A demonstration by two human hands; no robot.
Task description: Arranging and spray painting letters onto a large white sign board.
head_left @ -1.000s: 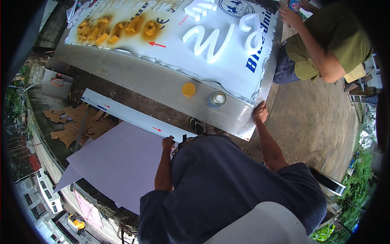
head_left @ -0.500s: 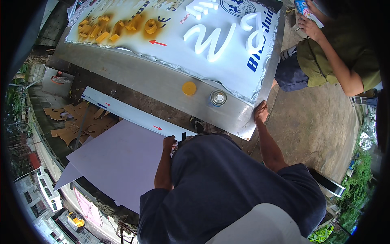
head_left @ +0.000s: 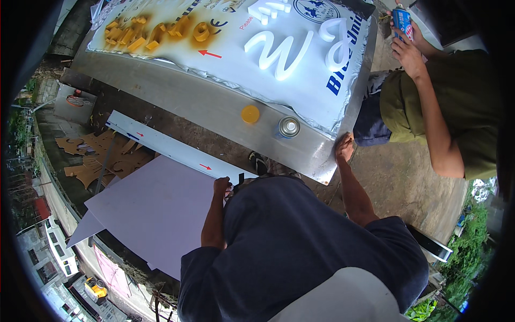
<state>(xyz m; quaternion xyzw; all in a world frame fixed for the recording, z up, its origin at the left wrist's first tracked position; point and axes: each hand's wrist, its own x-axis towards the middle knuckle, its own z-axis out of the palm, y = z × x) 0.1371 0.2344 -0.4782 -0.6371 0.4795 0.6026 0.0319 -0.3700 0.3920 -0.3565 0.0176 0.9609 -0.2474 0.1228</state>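
Note:
Gripping the corner of the metal table [head_left: 161, 86] is my right hand [head_left: 344, 148]. My left hand [head_left: 221, 187] is curled at my waist, beside a long white panel [head_left: 177, 155]; what it holds is hidden. An upright spray can [head_left: 289, 126] and a yellow cap [head_left: 250, 114] stand on the table in front of a white sheet [head_left: 214, 75]. On that sheet lie white script letters [head_left: 284, 61] and smaller yellow-painted letters [head_left: 201, 33], with yellow overspray around the latter.
Another person in olive [head_left: 445, 107] stands at the right holding a blue can [head_left: 402, 24] in both hands. Lilac boards [head_left: 150, 214] lie at lower left, beside cut brown board pieces [head_left: 91, 150]. A concrete floor [head_left: 407, 193] extends to the right.
The other person has shifted right and nearer, and the blue can in their hands has moved right and tilted into fuller view. My hands have stayed nearly still.

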